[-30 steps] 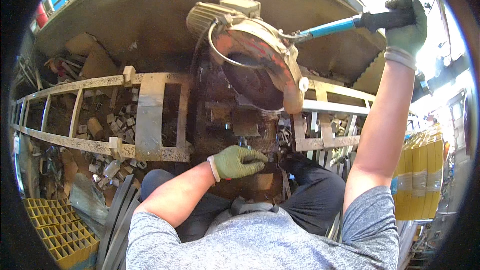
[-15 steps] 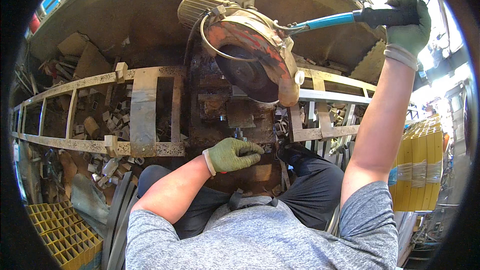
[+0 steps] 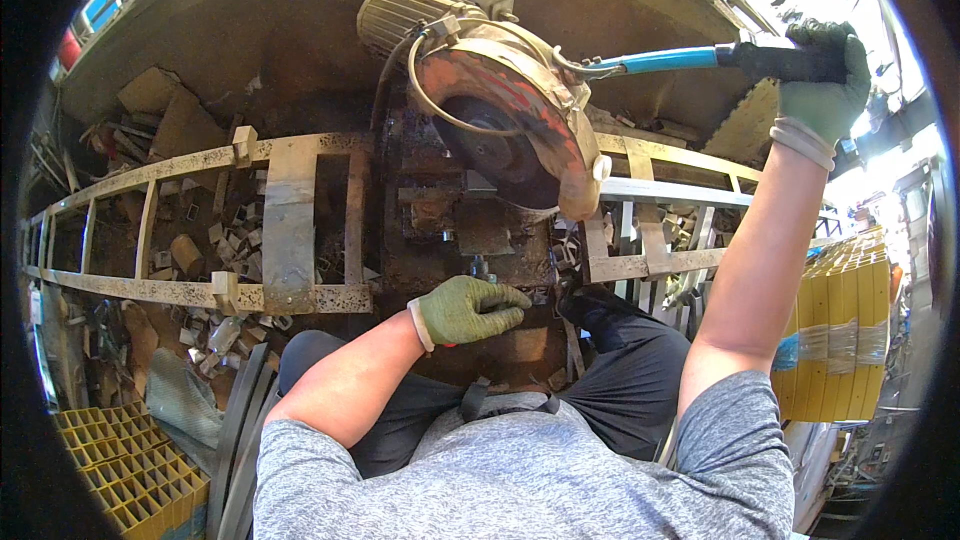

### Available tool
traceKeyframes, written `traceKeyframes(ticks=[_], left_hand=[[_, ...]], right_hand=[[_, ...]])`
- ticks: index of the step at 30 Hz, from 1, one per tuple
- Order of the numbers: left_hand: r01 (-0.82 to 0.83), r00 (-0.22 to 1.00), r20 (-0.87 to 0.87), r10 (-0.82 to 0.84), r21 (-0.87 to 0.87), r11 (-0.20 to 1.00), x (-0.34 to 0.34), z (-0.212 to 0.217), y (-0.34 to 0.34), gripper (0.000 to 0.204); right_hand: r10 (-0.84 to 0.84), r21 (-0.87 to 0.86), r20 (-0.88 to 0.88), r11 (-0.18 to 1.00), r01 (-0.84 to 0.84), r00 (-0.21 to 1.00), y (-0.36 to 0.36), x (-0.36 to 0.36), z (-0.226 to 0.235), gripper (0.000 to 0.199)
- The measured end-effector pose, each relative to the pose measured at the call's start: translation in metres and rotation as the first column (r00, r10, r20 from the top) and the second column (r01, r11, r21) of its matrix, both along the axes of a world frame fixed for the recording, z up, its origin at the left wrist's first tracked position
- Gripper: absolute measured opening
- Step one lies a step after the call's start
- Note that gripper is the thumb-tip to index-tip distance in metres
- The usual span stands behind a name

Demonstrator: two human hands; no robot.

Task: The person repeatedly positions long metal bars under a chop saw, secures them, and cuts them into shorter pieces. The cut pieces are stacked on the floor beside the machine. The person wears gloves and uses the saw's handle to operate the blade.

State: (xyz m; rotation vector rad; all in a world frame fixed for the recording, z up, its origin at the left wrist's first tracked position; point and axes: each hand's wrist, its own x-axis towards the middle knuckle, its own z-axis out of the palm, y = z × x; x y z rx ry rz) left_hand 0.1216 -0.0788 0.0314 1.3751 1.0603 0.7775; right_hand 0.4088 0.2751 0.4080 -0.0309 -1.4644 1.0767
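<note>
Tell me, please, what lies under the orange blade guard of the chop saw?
Under the blade guard show the dark disc and rusty vise bed; the disc's upper part stays covered.

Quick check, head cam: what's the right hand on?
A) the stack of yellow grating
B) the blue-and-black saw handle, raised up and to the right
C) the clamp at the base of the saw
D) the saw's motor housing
B: the gloved right hand is closed round the black grip of the saw handle, whose blue bar runs back to the chop saw; the left hand sits low at the saw's base.
</note>
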Motion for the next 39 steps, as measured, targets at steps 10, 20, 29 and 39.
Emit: traceKeyframes(ticks=[10, 20, 29, 39], left_hand=[[-0.027, 0.998, -0.057, 0.034, 0.121, 0.992, 0.0, 0.003, -0.003, 0.037], [0.011, 1.0, -0.01, -0.011, 0.016, 1.0, 0.001, 0.008, 0.0, 0.042], [0.001, 1.0, -0.015, -0.001, -0.008, 1.0, -0.001, 0.01, 0.002, 0.041], [-0.022, 0.999, -0.03, 0.024, 0.08, 0.997, 0.001, 0.0, 0.001, 0.037]], right_hand=[[-0.111, -0.105, -0.169, 0.99, 0.094, 0.979, -0.022, 0.006, -0.021, 0.024], [0.065, -0.04, -0.054, 0.997, -0.067, 0.996, -0.012, 0.034, -0.026, 0.027], [-0.047, 0.016, -0.026, 0.999, 0.048, 0.999, -0.019, 0.032, -0.027, 0.026], [-0.102, -0.057, -0.067, 0.994, 0.099, 0.993, -0.012, 0.039, -0.028, 0.029]])
